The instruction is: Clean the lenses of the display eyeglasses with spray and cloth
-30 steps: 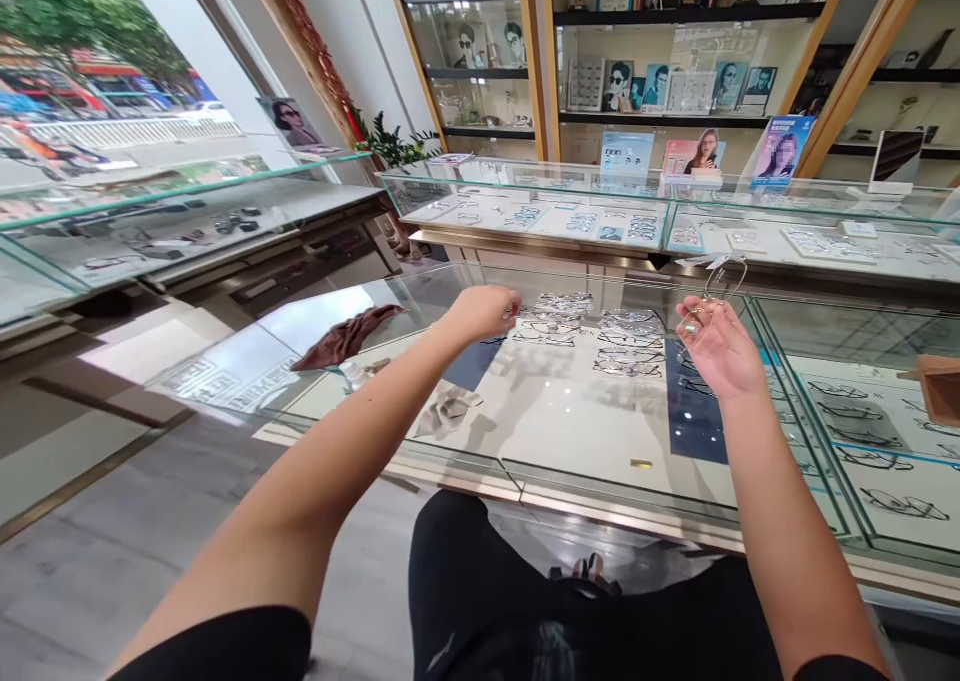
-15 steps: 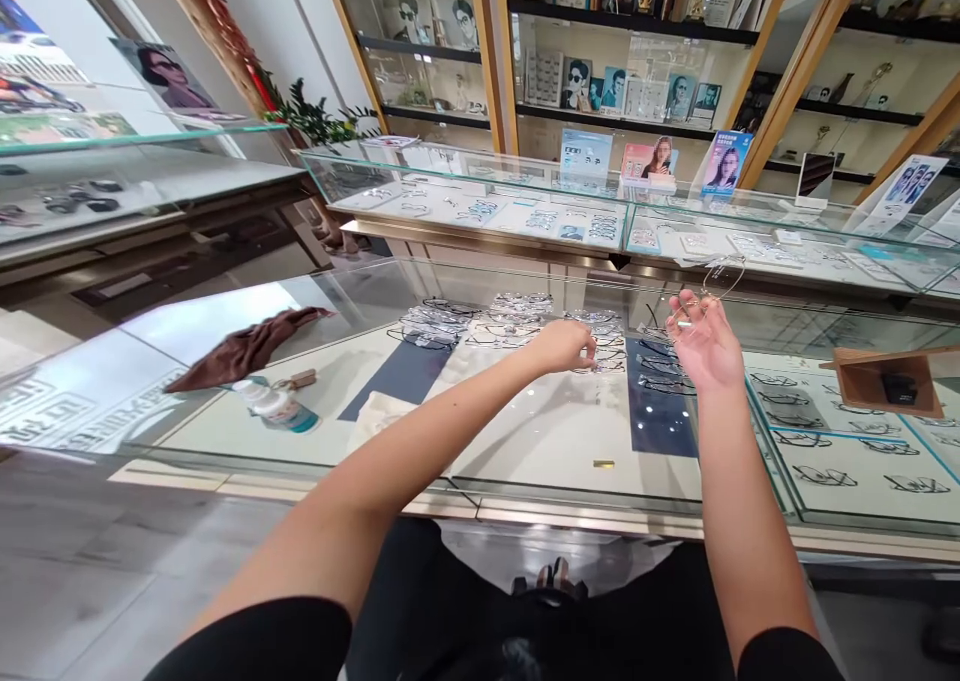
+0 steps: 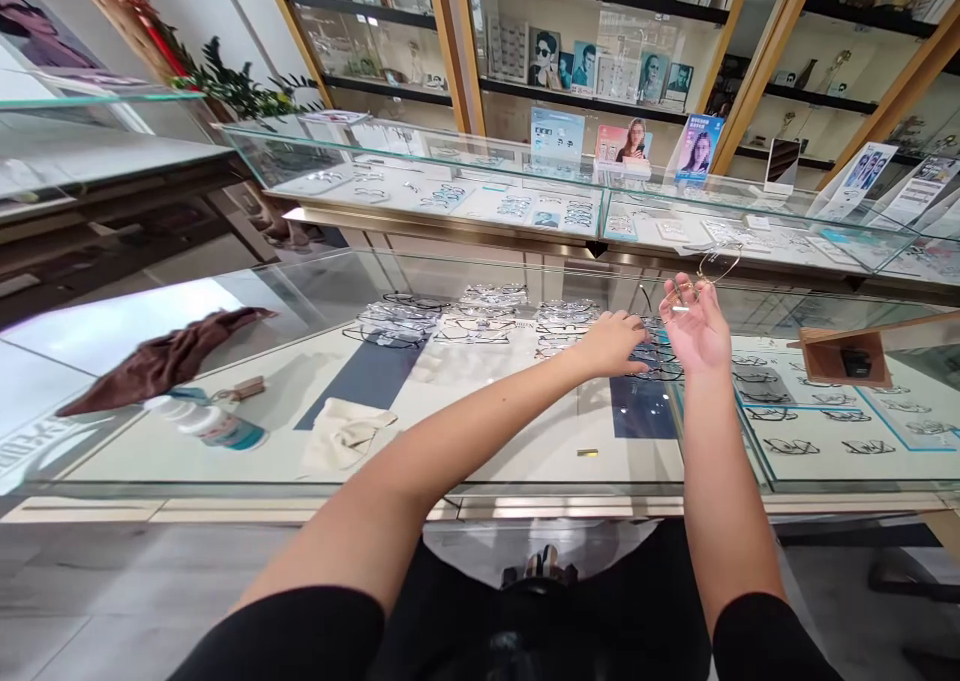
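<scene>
One thin-rimmed eyeglass frame (image 3: 721, 263) remaining gripped by right hand (image 3: 697, 329); left hand (image 3: 616, 345) moving rightward, now nearest dark-rimmed glasses (image 3: 664, 371), fingers (image 3: 632, 332) spreading open.

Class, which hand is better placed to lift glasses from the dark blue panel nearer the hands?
Probably the left hand: its fingers reach over the glasses on that panel and it seems to hold nothing, while the right hand holds up a thin-framed pair.
</scene>
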`<action>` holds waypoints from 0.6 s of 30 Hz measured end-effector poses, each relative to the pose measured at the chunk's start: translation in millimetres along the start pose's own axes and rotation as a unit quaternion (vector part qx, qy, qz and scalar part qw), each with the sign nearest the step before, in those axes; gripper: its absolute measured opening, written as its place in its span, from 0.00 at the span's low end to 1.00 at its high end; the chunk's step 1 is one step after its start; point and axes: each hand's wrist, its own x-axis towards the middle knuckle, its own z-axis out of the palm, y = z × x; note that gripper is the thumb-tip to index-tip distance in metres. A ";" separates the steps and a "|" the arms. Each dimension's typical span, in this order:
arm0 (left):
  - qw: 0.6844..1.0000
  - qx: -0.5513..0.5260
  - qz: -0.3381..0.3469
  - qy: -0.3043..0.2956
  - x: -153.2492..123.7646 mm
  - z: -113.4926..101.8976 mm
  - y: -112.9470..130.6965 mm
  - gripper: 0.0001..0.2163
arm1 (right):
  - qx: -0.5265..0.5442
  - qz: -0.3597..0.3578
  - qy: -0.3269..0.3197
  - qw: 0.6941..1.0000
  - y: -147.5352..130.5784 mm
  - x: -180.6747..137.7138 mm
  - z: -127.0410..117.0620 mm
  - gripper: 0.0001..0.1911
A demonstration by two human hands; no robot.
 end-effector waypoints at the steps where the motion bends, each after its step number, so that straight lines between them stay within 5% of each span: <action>1: 1.000 0.002 -0.002 -0.012 9.5 5.5 5.0 0.27 | 0.003 0.001 0.005 1.000 -0.2 0.6 -0.5 0.10; 10: 0.999 0.006 -0.015 -0.046 49.3 32.8 1.1 0.31 | 0.001 0.009 0.031 0.999 0.3 1.4 -2.8 0.11; 18: 0.999 -0.009 -0.043 0.002 28.4 23.3 7.3 0.24 | -0.031 -0.006 0.037 0.999 0.2 2.1 -4.1 0.13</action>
